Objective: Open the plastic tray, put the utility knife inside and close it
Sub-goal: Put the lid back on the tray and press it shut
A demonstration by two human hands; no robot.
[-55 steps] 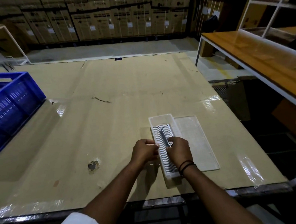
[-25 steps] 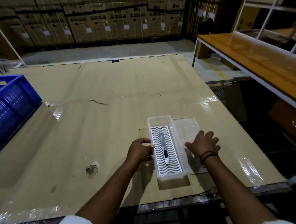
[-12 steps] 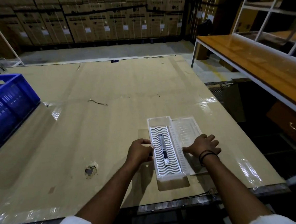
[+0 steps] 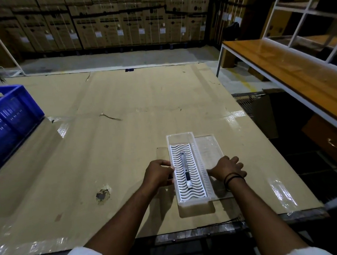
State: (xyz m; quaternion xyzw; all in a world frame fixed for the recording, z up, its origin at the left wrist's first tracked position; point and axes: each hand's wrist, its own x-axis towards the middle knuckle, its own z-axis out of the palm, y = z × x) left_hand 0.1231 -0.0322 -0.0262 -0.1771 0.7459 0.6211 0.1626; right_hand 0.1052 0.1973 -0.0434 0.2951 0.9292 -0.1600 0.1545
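Note:
A clear plastic tray (image 4: 181, 139) with a white wavy insert lies open near the table's front edge. The grey utility knife (image 4: 185, 170) lies lengthwise inside it. The tray's clear lid (image 4: 208, 148) lies flat on the table along the tray's right side. My left hand (image 4: 158, 173) grips the tray's left rim. My right hand (image 4: 227, 168) rests on the near part of the lid, thumb at the edge next to the tray; whether it grips the lid I cannot tell.
The table (image 4: 123, 110) is covered in cardboard with a torn hole (image 4: 102, 195) left of my left arm. A blue crate (image 4: 7, 118) stands at the left edge. A wooden bench (image 4: 289, 72) runs along the right. Stacked cartons line the back wall.
My right hand has let go of the knife, which now lies in the tray, and moved right onto the lid. My left hand has stayed on the tray's left rim.

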